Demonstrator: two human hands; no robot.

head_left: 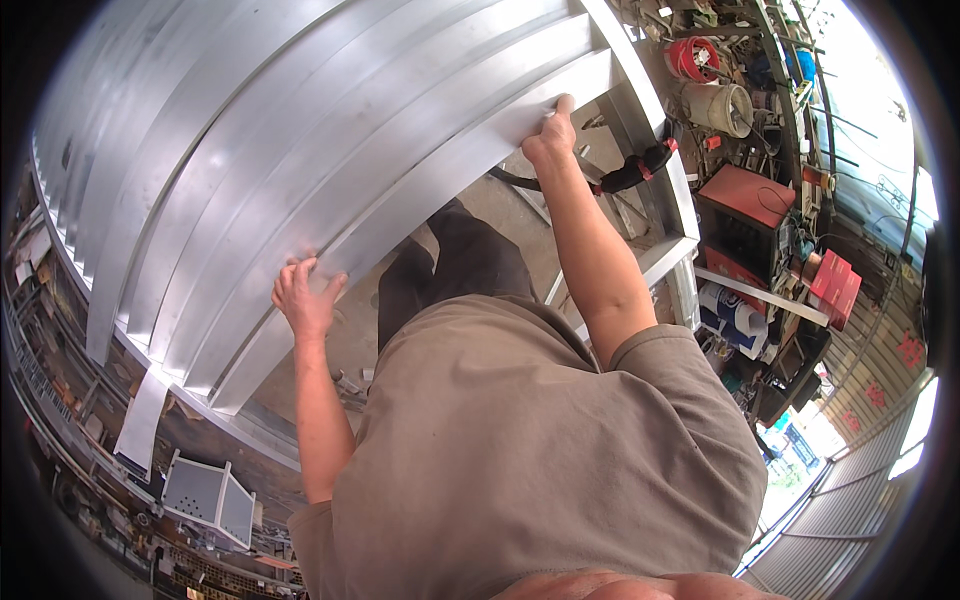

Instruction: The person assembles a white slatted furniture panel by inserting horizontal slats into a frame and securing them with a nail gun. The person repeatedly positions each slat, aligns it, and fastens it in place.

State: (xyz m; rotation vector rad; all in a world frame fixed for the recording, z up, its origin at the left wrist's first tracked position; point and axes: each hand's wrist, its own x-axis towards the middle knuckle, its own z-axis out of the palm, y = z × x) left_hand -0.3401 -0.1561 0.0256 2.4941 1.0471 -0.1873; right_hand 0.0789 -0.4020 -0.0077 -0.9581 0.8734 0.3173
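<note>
Long, shiny silver metal slats [390, 130] lie side by side across a metal frame [640, 85]. My left hand [308, 297] holds the slat nearest my body, its fingers bent at the far edge and its thumb apart on the near side. Farther along to the right, my right hand [552, 138] grips the same slat near its frame end. The right thumb shows on top; the other right fingers are mostly hidden. A black cable with a thick black sleeve [630, 172] hangs beside my right forearm, across the frame opening.
My legs [470, 250] stand within the frame opening. Right of the frame are a red-topped machine [748, 195], a red bucket [692, 60], a whitish bucket [722, 108] and a red box [835, 285]. A grey perforated metal box [195, 490] stands at lower left, among racks and scrap.
</note>
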